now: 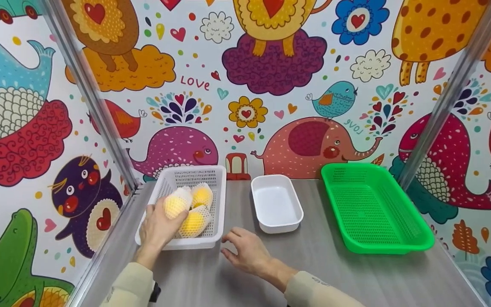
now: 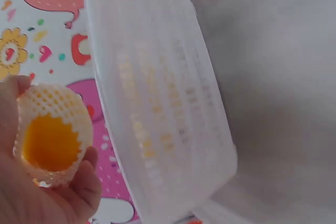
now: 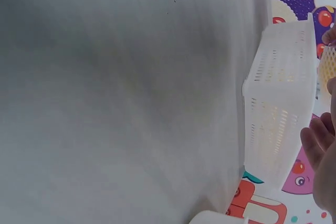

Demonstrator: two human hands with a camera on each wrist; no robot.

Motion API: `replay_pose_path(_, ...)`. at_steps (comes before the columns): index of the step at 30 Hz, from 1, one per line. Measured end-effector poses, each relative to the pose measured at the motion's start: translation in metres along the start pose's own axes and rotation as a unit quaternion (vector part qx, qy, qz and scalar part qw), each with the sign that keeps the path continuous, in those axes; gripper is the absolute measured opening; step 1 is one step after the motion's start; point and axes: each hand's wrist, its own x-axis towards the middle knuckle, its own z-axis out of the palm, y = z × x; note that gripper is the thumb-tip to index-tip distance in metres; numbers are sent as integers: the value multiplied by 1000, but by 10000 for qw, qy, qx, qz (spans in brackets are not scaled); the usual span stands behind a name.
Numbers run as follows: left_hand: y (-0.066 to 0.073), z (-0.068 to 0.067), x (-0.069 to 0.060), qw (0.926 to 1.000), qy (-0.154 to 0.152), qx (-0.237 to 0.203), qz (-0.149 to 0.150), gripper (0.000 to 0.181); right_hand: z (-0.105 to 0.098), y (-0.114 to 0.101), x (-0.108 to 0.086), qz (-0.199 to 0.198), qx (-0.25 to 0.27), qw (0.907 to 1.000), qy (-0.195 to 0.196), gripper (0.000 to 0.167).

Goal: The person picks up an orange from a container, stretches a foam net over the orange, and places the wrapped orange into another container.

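In the head view my left hand (image 1: 159, 227) grips a yellow fruit (image 1: 174, 206) wrapped in white foam netting, over the white perforated basket (image 1: 194, 244). The left wrist view shows thumb and fingers around this netted fruit (image 2: 51, 142), with its yellow skin bare at one end. Two more netted yellow fruits (image 1: 203, 195) lie inside the basket. My right hand (image 1: 249, 252) hovers just right of the basket's near corner, fingers loosely bent and holding nothing. Part of it also shows in the right wrist view, at the edge. The fruit's exact kind cannot be told.
A small white tub (image 1: 276, 204) stands in the middle of the grey table (image 1: 245, 285). To its right is a green perforated basket (image 1: 382, 247). Patterned walls with metal posts (image 1: 96, 98) enclose the table at the back and sides.
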Motion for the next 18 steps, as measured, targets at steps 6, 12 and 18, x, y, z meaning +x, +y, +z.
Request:
replay_pose_path(6,-18,-1,20,9971,-186,726,107,95,11,-1,4,-76,-345,9994,-35,25)
replay_pose_path(12,-29,5,30,9821,99,1772,624,76,20,-3,7,-452,-696,9966,-18,28)
replay_pose_path(18,-28,16,37,9633,205,2572,735,67,26,-5,7,-445,-650,9969,9,29)
